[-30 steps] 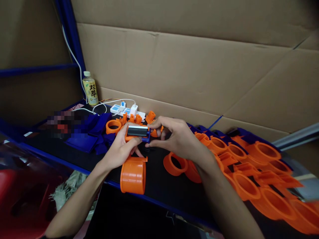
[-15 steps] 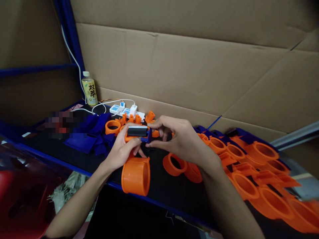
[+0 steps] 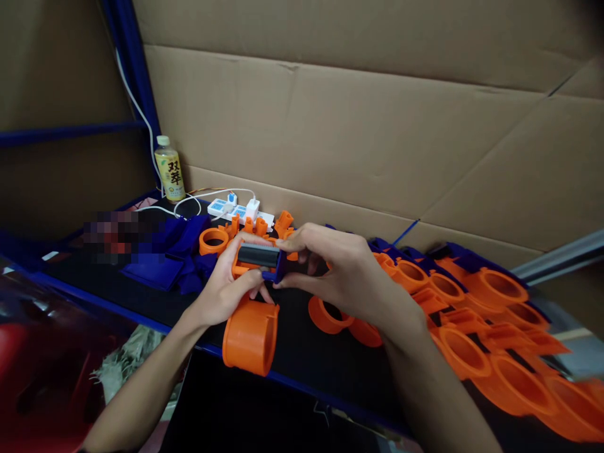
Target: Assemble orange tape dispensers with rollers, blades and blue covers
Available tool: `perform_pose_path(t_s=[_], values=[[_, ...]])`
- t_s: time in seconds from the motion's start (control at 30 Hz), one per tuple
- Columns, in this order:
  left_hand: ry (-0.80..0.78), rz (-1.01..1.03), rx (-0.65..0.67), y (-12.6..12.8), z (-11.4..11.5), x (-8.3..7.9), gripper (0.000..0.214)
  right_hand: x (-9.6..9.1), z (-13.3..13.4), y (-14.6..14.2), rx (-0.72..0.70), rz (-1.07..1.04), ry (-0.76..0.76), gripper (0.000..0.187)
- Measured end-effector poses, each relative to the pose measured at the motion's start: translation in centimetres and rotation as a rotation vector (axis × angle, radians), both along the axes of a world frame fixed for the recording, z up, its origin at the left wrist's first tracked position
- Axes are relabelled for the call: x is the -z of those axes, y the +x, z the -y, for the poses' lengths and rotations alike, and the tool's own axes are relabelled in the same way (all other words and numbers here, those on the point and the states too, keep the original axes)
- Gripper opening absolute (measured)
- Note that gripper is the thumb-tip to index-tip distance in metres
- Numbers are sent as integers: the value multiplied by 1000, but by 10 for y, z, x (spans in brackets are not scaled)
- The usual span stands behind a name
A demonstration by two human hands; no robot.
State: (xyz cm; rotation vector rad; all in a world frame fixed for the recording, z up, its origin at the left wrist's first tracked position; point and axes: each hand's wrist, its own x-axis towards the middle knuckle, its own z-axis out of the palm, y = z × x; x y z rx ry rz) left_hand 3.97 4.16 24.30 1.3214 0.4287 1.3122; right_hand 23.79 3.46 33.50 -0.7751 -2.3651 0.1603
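Note:
My left hand (image 3: pixel 226 282) is closed around an orange tape dispenser (image 3: pixel 250 336), whose wide ring hangs below my fingers. At its upper end are a black roller (image 3: pixel 258 256) and a toothed grey blade edge. A dark blue side piece (image 3: pixel 280 267) sits against the roller's right end. My right hand (image 3: pixel 330 261) grips this blue piece between thumb and fingers. Whether the piece is fully seated I cannot tell.
Many orange dispenser bodies (image 3: pixel 519 380) lie heaped on the right. Blue plastic parts (image 3: pixel 155 269) are piled on the left. Behind stand a white power strip (image 3: pixel 240 211) with cables and a yellow-labelled bottle (image 3: pixel 170 168). Cardboard (image 3: pixel 340 132) walls the back.
Both hands have shifted slightly left and down with the dispenser. Its roller end has tipped a little, showing more of the black roller; the right hand keeps its grip on the blue piece.

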Motion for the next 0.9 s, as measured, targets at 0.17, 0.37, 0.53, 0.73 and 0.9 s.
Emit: perform_pose_path(t_s=[0.17,0.37,0.53,0.73,0.9], values=[[-159,93,138,-5,-6,-2,38,9,-10,-5,31,-28,-22,34],[-237,119,94,-6,-16,-2,43,8,-13,-4,122,13,-52,36],[-125,-170,-193,-1,-10,-7,43,14,-10,-10,186,69,2,28],[-103,-189,-190,-2,-8,-14,28,7,3,-17,110,42,-80,40],[-132,-112,-123,-5,-10,-17,21,0,-8,-7,188,-130,-162,33]])
